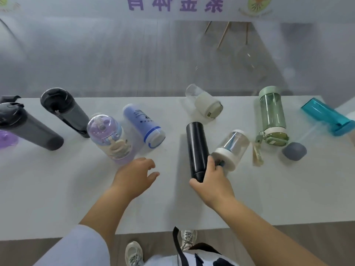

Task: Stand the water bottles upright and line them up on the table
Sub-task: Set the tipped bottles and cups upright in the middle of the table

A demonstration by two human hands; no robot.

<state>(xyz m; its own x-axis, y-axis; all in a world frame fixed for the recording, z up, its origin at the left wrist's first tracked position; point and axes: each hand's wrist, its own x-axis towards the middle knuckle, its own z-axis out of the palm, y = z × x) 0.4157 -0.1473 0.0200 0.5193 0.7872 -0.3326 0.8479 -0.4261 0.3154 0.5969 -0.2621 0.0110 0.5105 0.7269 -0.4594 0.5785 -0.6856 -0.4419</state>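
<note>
Several water bottles are on the white table (57,198). Two dark grey bottles (28,127) (65,110) and a purple cartoon bottle (111,137) stand upright at the left. Lying on their sides are a blue-purple bottle (143,124), a small clear bottle with a cream lid (204,101), a black flask (196,148), a clear bottle with a white cap (231,148), a green bottle (272,116) and a teal bottle (326,117). My right hand (211,181) grips the near end of the black flask. My left hand (136,175) hovers open just in front of the purple cartoon bottle.
A grey rounded lid-like object (294,151) lies near the green bottle, with a beige strap (256,154) beside it. A purple lid (7,140) shows at the far left edge. Frosted glass stands behind the table. My shoes (133,253) are below the near edge.
</note>
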